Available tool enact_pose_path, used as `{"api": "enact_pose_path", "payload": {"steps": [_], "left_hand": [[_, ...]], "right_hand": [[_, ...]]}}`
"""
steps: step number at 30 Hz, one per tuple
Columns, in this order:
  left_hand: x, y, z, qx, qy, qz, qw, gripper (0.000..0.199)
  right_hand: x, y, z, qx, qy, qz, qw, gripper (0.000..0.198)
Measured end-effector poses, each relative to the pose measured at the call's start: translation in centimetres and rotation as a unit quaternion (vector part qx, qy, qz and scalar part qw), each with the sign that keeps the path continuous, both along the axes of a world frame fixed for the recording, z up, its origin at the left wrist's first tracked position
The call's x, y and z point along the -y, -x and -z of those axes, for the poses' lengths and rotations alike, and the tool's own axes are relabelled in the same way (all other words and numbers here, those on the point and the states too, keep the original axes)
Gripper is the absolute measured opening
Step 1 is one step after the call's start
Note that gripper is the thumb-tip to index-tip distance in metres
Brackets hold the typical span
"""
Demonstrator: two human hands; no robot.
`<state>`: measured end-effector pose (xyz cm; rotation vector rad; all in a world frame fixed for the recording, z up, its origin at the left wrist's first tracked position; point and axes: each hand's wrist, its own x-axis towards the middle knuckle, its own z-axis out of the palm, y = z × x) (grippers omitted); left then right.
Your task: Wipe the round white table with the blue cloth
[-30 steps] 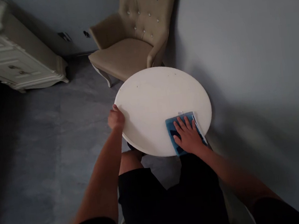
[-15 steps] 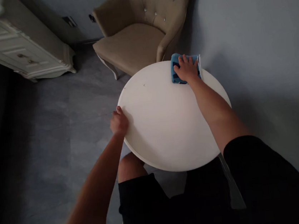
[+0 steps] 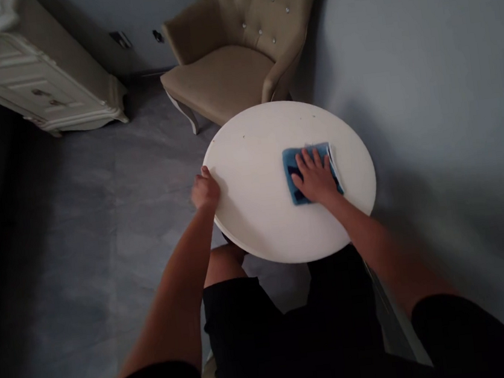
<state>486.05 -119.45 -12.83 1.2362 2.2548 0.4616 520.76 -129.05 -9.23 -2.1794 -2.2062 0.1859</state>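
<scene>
Gripping the round white table (image 3: pixel 257 194) by its left rim with my left hand (image 3: pixel 205 189), I see my right hand (image 3: pixel 317 180) spread flat on the blue cloth (image 3: pixel 291 159), right of centre. Dark specks (image 3: pixel 243 136) dot the far side; beyond stand a tan armchair (image 3: pixel 225 80) and, across grey floor (image 3: pixel 140 165), a white cabinet (image 3: pixel 61 71).

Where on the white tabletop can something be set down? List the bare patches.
Widest: the white tabletop between the left hand, at its rim, and the blue cloth. Narrower: between the cloth and the right rim. The far part shows small dark specks. Crowded: the cloth's spot, with the right hand flat on it.
</scene>
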Motion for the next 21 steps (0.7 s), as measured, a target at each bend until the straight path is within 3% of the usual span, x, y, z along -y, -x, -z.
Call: {"api": "enact_pose_path", "payload": {"steps": [3,6,8,10,12,15,21], "left_hand": [[0.3,-0.1,-0.3,0.007,-0.001,0.004,1.000,0.083],[0.4,-0.2,-0.6,0.007,-0.005,0.006,1.000,0.085],[0.5,-0.2,-0.7,-0.001,-0.003,0.004,1.000,0.084],[0.5,-0.3,-0.8,-0.010,0.004,0.004,1.000,0.085],[0.5,-0.4,-0.8,-0.016,0.011,0.002,1.000,0.086],[0.4,-0.4,-0.7,-0.021,0.015,0.005,1.000,0.087],[-0.2,-0.6,-0.7,-0.033,0.016,0.005,0.999,0.083]], "right_hand": [[10.2,2.9,0.0,0.009,0.021,-0.021,1.000,0.081],[17.7,5.0,0.4,0.007,0.021,-0.044,0.999,0.081],[20.2,5.6,0.7,0.002,0.009,-0.061,0.998,0.079],[20.3,5.5,0.7,-0.002,-0.004,-0.075,0.997,0.076],[18.1,5.0,0.5,-0.004,-0.002,-0.083,0.996,0.074],[11.3,3.7,-0.3,0.000,0.020,-0.089,0.996,0.074],[-8.8,0.0,-0.5,0.009,0.012,-0.041,0.999,0.078]]}}
